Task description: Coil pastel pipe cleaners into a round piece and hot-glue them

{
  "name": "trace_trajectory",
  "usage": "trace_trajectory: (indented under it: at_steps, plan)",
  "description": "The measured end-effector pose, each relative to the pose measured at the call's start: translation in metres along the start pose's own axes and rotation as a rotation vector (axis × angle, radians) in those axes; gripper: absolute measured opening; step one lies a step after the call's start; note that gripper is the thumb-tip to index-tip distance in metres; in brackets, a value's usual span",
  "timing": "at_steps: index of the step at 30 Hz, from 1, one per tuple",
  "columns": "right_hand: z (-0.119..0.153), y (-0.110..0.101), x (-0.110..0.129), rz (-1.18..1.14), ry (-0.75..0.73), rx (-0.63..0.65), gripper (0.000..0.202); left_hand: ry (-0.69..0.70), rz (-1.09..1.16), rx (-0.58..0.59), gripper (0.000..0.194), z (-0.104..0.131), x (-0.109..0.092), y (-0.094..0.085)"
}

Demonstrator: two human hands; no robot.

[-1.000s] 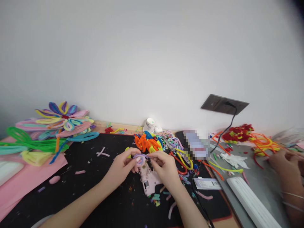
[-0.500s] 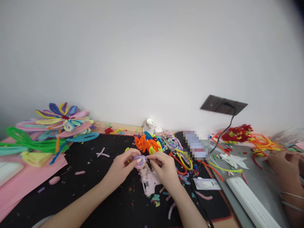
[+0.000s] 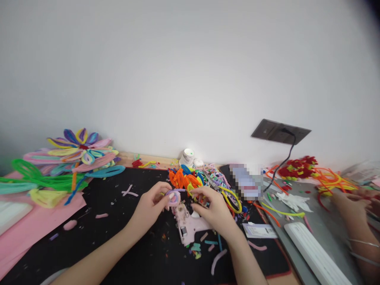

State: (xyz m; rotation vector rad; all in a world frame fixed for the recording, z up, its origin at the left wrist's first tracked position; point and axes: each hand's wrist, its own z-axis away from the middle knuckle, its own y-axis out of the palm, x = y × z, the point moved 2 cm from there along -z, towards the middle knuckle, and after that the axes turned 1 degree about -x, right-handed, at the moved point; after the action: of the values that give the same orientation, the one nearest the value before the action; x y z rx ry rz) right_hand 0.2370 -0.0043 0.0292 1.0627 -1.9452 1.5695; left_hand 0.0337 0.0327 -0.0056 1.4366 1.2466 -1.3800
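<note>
A pale pink plastic tool (image 3: 185, 230), probably a glue gun, lies on a black rectangular mat (image 3: 133, 257) before orange fuzzy loops (image 3: 178, 179), a white round tub (image 3: 187, 157) behind them, a many-coloured fuzzy flower (image 3: 83, 147) far left, and a long white plastic bar (image 3: 314, 253) right, on a flat grey board (image 3: 332, 233).

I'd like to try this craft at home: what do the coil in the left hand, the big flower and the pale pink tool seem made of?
The coil: perhaps chenille stem, from its soft, matt look.
The big flower: likely the same, its looped petals matt and velvety.
The pale pink tool: probably hard plastic, judging by its smooth, moulded look.
</note>
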Motion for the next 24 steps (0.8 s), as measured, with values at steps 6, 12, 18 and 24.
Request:
trace_trajectory:
  at_steps: [6, 12, 18, 24]
  plan:
    - [0.013, -0.012, -0.007, 0.125, -0.019, 0.334, 0.058, 0.003, 0.099, -0.128, 0.017, -0.003, 0.002, -0.005]
    - [0.018, -0.003, -0.012, 0.192, -0.068, 0.375, 0.054, 0.010, 0.109, -0.159, 0.020, -0.002, 0.000, -0.005]
    - [0.013, -0.013, -0.004, 0.128, -0.018, 0.297, 0.044, 0.035, 0.093, -0.214, 0.021, -0.002, -0.003, -0.008]
    - [0.004, -0.023, -0.001, -0.215, 0.120, 0.115, 0.015, 0.036, 0.089, -0.209, 0.018, -0.001, -0.004, -0.009]
